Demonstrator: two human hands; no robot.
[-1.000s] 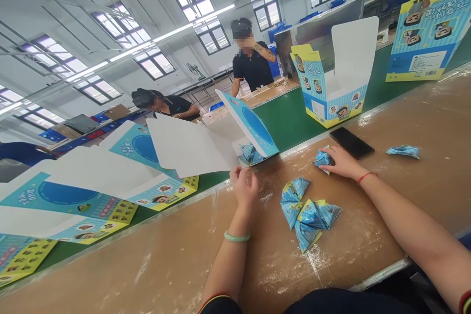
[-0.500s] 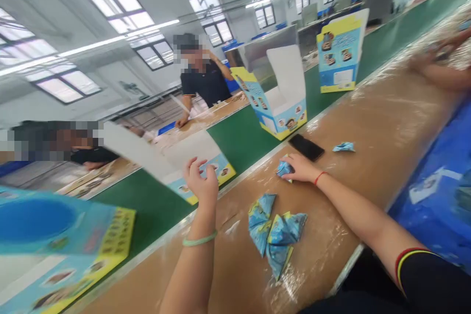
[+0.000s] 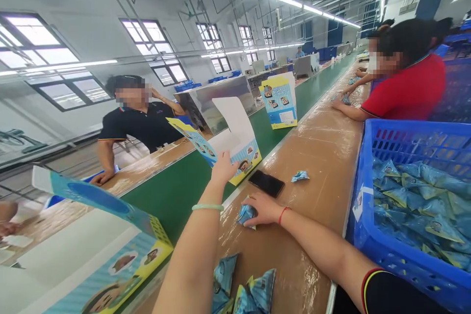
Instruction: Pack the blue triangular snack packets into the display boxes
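My left hand [image 3: 223,169], with a pale green bangle at the wrist, reaches to the near wall of an open cardboard box [image 3: 245,159] on the green belt. Its thumb and forefinger are apart; whether it touches the box I cannot tell. My right hand [image 3: 263,208], with a red string on the wrist, is closed around a small blue triangular packet [image 3: 246,213] on the brown tabletop. Several similar packets [image 3: 255,294] lie close to me, partly hidden by my left forearm. Another crumpled blue packet [image 3: 300,176] lies beyond my right hand.
A black phone [image 3: 266,183] lies near the belt's edge. Another open box [image 3: 106,274] is at lower left, and a further one [image 3: 278,103] stands up the green belt [image 3: 176,176]. A blue basket [image 3: 368,230] of packets stands right. Co-workers sit across and along the line.
The view has swung right, bringing the packet-filled basket into sight. My left hand has moved forward to the box by the phone. My right hand stays on its packet.
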